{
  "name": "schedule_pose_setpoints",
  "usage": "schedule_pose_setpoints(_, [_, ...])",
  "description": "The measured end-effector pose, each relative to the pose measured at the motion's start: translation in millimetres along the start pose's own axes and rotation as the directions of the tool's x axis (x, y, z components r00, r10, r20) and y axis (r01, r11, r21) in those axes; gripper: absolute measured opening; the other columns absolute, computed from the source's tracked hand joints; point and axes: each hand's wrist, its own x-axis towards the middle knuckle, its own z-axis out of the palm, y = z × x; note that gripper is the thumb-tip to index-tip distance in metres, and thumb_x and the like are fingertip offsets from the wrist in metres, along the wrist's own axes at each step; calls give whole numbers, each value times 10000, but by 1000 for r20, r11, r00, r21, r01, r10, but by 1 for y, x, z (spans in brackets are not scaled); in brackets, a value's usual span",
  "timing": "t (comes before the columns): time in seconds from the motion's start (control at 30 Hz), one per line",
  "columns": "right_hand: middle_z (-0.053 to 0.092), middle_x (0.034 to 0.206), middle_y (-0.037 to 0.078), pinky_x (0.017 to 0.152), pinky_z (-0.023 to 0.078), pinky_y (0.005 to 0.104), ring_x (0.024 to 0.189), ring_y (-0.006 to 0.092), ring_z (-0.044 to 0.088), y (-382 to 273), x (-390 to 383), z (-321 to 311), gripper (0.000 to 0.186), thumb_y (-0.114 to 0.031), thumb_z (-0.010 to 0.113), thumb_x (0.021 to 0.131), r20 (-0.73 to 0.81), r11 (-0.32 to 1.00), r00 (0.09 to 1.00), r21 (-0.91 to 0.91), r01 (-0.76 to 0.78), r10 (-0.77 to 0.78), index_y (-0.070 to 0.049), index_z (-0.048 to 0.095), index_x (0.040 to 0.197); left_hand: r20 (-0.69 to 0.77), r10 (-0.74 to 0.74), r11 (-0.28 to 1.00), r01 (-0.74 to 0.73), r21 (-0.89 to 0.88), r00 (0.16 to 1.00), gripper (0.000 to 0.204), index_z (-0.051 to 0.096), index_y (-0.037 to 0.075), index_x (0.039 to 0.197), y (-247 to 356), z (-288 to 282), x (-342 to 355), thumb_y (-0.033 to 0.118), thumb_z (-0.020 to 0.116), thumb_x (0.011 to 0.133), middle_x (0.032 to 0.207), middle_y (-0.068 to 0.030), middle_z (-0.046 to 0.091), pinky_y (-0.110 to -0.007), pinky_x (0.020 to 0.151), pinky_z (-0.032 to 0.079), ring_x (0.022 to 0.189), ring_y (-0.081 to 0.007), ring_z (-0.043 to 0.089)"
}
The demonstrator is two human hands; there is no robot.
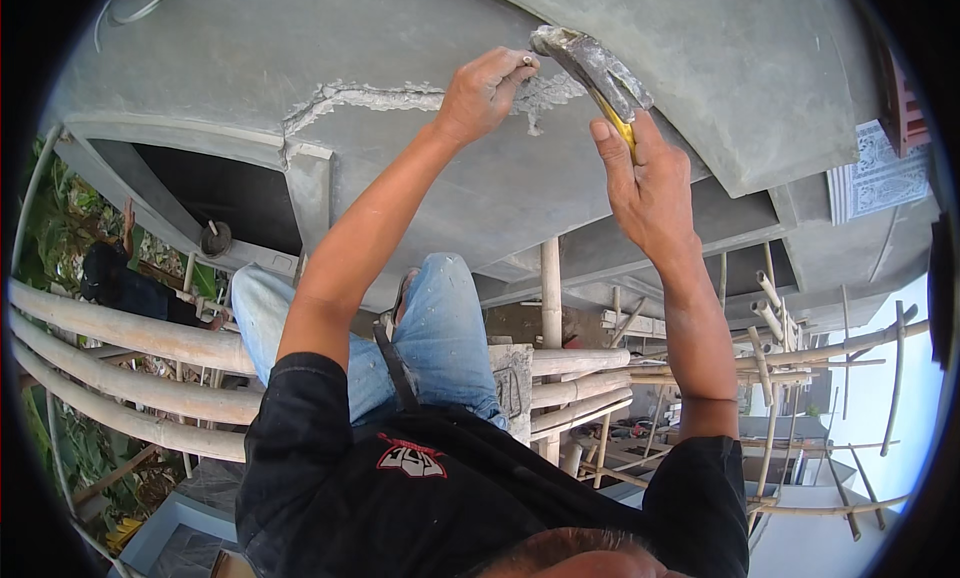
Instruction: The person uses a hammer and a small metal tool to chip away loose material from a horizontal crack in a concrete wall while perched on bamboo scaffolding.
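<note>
at two o'clock, the right hand [645,183] is gripping one hammer [603,75] firmly; at twelve, the left hand [480,93] is pinching one small rod [528,62], mostly hidden. beyond, one rough groove [385,97] is running from eleven to half past twelve, looking partly cut; the smooth wall [400,38] around it is showing uncut. between eight and nine, three thick poles [150,386] are lying, with one other person [125,286] crouching past them.

Curved metal hammer head [598,70]: dark grey, dusted whitish
Slim hammer handle [614,121]: bright yellow
Smooth cement wall [420,198]: mid-grey
Jagged chipped groove [380,97]: paler, whitish grey
Short-sleeved T-shirt [440,508]: black, red-and-white chest emblem [412,460]
Denim trousers [455,328]: faded light blue, pale-flecked
Round bamboo poles [140,331]: pale tan
Flat panel [880,175]: white, blue-grey ornament
</note>
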Motion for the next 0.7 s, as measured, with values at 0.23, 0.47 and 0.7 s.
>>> schedule_pose_setpoints(0.23, [536,551,163,463,419,459,503,382,557,2,9,2,324,-285,584,963,76,967,993,-233,102,-86,-28,453,816,-43,38,999,-38,3,998,147,626,43,932,1,3,-12,-9,698,815,887,-82,677,-345,667,547,785,-278,668])
schedule_pose_setpoints(0.47, [569,602,169,476,425,467,537,386,572,7,13,-3,309,-289,582,961,153,938,988,-339,72,-20,-28,464,845,-23,19,999,-18,48,1000,141,636,57,938,-7,11,-9,1,693,822,886,-69,677,-344,662,545,785,-274,666])
schedule_pose_setpoints(0.7, [567,621,172,501,438,465,545,403,565,-1,13,1,278,-252,599,951,151,940,988,-330,85,-36,-20,486,848,-30,-3,999,2,-38,1000,103,652,45,917,-8,8,-20,12,689,827,875,-90,673,-357,649,538,756,-297,658])
